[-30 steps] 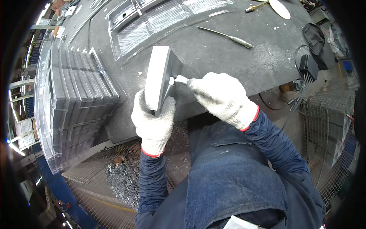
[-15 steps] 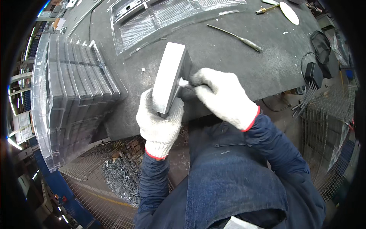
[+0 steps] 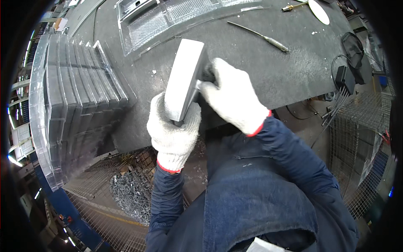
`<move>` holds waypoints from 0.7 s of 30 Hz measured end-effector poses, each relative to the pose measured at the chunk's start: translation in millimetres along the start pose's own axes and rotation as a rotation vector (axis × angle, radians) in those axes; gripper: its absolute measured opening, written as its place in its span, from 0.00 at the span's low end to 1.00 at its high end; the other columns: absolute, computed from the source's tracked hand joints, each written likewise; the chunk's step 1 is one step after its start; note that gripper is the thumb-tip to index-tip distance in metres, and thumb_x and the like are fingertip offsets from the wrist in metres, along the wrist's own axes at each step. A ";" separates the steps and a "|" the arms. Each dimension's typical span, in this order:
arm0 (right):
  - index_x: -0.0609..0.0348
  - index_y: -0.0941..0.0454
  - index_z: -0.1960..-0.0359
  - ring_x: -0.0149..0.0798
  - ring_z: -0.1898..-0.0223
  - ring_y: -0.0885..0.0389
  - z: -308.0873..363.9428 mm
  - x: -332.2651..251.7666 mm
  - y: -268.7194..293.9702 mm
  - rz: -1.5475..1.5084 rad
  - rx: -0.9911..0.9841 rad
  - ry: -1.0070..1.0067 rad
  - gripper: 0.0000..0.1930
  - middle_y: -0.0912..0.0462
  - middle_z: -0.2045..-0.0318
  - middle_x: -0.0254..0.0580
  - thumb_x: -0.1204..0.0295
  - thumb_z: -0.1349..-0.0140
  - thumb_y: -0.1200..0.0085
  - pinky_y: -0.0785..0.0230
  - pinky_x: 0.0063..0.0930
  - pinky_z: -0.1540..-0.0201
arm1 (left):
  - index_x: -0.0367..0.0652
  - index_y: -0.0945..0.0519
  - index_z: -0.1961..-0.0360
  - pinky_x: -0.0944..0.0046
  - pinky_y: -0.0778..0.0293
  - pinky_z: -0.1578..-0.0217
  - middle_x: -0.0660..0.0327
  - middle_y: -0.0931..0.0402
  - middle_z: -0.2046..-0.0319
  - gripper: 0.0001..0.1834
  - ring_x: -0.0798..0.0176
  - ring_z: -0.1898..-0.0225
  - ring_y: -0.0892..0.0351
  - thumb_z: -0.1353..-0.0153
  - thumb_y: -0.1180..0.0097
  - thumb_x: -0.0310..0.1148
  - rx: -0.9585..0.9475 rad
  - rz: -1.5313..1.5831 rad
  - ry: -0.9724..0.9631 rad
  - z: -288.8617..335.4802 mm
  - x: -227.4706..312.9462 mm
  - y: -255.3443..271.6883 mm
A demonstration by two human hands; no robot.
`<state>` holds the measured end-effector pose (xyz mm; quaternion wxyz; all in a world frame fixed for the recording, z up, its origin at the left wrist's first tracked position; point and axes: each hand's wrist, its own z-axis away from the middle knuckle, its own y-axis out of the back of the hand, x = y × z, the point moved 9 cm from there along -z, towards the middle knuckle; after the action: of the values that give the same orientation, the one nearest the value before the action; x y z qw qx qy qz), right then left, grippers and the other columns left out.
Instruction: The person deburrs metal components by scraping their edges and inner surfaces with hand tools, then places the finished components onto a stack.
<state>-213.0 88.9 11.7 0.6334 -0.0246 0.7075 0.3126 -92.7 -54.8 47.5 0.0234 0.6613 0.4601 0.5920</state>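
Observation:
My left hand, in a white knit glove, grips the lower end of a flat grey rectangular part and holds it tilted on edge over the dark workbench. My right hand, also gloved, presses against the part's right side and is closed around a small dark tool that is mostly hidden by the fingers. Both hands touch the part near the bench's front edge.
A stack of clear plastic trays fills the bench's left side. A clear moulded tray with mesh texture lies at the back. A thin metal rod lies to the right. A pile of metal shavings sits below in a wire basket. Black cables hang at the right edge.
The grey part has been lifted and tilted more on edge, toward the right. My right hand has closed in over the part's side and hides the small white piece seen earlier.

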 end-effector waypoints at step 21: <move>0.69 0.22 0.51 0.28 0.83 0.21 28.8 34.8 42.9 -0.345 -0.285 -0.452 0.13 0.15 0.75 0.42 0.71 0.28 0.45 0.29 0.24 0.80 | 0.32 0.22 0.39 0.58 0.18 0.47 0.52 0.15 0.52 0.32 0.60 0.51 0.14 0.43 0.19 0.29 -0.046 0.013 0.041 3.8 -10.4 -3.2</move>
<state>-212.9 149.5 -2.5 0.8084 -0.1629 0.4833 0.2940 -90.2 -57.6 36.6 0.0255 0.6515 0.4422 0.6160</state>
